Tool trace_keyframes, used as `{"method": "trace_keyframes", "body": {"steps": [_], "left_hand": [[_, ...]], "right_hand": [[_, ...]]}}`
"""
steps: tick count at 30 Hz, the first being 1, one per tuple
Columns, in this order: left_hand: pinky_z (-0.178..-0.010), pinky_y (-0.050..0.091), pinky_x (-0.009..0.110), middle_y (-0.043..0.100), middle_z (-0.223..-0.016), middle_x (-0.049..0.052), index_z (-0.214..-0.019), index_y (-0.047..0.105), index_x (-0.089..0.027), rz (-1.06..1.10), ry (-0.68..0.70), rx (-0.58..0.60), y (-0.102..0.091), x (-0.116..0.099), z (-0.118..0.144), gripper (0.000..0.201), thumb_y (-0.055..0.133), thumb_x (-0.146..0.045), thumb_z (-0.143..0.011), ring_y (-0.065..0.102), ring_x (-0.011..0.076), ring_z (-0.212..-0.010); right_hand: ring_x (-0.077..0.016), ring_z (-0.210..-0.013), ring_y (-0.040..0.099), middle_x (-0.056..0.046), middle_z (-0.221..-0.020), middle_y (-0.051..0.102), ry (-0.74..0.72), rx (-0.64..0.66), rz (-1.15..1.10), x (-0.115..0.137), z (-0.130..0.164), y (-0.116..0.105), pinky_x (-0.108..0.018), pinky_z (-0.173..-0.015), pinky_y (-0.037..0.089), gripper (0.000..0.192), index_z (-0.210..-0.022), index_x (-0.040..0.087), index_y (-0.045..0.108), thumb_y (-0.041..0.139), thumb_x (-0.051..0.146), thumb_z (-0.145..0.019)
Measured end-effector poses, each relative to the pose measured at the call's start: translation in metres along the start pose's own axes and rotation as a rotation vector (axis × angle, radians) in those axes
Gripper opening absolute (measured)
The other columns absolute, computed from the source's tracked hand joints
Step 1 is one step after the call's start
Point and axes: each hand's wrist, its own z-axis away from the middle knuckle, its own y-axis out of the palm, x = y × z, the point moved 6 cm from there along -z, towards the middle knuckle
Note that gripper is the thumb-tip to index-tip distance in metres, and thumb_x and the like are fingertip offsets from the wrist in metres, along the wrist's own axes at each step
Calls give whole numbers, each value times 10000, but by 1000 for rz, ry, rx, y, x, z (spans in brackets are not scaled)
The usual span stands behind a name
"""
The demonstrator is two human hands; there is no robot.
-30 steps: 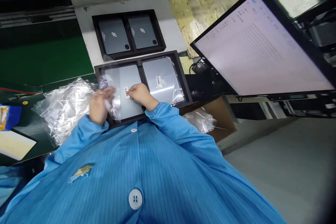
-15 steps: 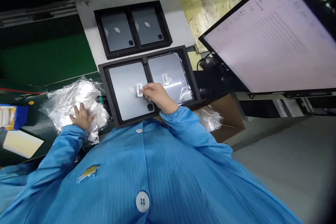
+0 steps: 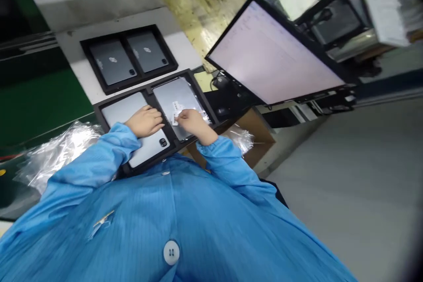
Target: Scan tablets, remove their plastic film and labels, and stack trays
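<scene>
Left hand [image 3: 145, 121]: fingers relaxed, laid over left tablet [image 3: 148, 150] in near tray [image 3: 169, 132]
Right hand [image 3: 191, 121]: pinching white label [image 3: 175, 117] over near tray's right tablet [image 3: 168, 92]
Plastic bags [image 3: 64, 152]: left of near tray

Under the left fingers [image 3: 156, 120] I see a silver-grey tablet [image 3: 150, 147] with a black camera square [image 3: 163, 142]; at the right fingers [image 3: 181, 116], a white label [image 3: 175, 120] with dark print against a bluer-grey tablet [image 3: 167, 97]. The tray [image 3: 202, 99] around both is charcoal. Beyond the fingers, a black second tray [image 3: 172, 59] frames two darker grey tablets [image 3: 114, 70] with pale emblems, on a whitish table [image 3: 82, 68]. Left of the left fingers, clear bags [image 3: 66, 150] glint white. Right of the right fingers: tan cardboard [image 3: 256, 136] and a pinkish-lilac screen [image 3: 271, 57] edged in black. The coat [image 3: 139, 229] behind the fingers is blue, with white buttons [image 3: 171, 252] and, as far as the blur allows, fine darker stripes.
</scene>
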Motion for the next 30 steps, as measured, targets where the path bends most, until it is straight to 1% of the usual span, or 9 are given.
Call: {"method": "trace_keyframes", "body": {"steps": [2,6,8,11,14,16,20,25,30], "left_hand": [[-1147,438,534,735,-920,118,-817,715,-244,-81,142,-33,-17,-4,11,260,654,-496,-833,682,319,-1075],[-1000,499,518,737,-870,59,-850,680,-254,-289,628,-508,-60,-20,62,119,581,-302,-897,697,277,-869],[-1004,514,500,743,-900,47,-897,672,-248,-319,683,-611,-62,-22,79,76,597,-244,-903,709,269,-898],[-1140,472,530,757,-1217,80,-1076,726,-239,-378,404,-348,-36,-10,67,209,576,-325,-958,683,305,-1217],[-1245,337,650,561,-1571,119,-1341,686,-194,-430,24,55,-2,11,49,482,406,-422,-1022,457,358,-1513],[-1235,340,674,548,-1579,143,-1348,680,-163,-428,-119,144,9,10,40,542,338,-435,-1028,441,373,-1520],[-1039,536,536,735,-1182,194,-1099,744,-151,-438,-304,-18,33,-34,3,525,341,-484,-1054,669,374,-1180],[-916,560,396,681,-1190,194,-1111,712,-149,-180,-332,-151,126,-94,-72,362,646,-491,-1012,690,280,-1049],[-952,581,423,657,-1246,148,-1180,689,-165,-64,-387,-294,145,-79,-83,351,647,-478,-1026,686,264,-1083]], "right_hand": [[-171,-692,646,-8,-660,685,-74,128,41,27,-3,22,-270,-687,469,240,-713,198,679,711,288,-933],[-230,-926,708,-68,-937,781,-246,261,262,80,-7,65,-293,-810,526,152,-903,170,757,717,304,-964],[-269,-1000,705,-111,-1062,785,-272,244,339,87,-3,66,-325,-839,536,191,-1030,148,761,707,324,-978],[-279,-971,711,-123,-1050,784,-291,150,314,67,10,30,-343,-812,519,282,-1123,165,733,582,393,-1055],[-239,-855,699,-80,-900,764,-279,4,205,12,21,-33,-307,-749,465,252,-1027,193,712,524,357,-1065],[-214,-772,669,-51,-802,721,-265,-82,107,-31,22,-73,-291,-704,426,225,-936,202,684,530,329,-1039],[-185,-664,596,-20,-705,638,-284,-213,-90,-94,13,-121,-290,-648,383,273,-812,215,618,512,366,-1013],[-162,-612,536,5,-653,593,-315,-199,-194,-111,-7,-136,-281,-613,376,322,-773,224,588,534,436,-1009],[-153,-600,556,14,-638,602,-382,-109,-248,-106,-28,-137,-275,-614,416,312,-779,223,600,578,444,-999]]}}
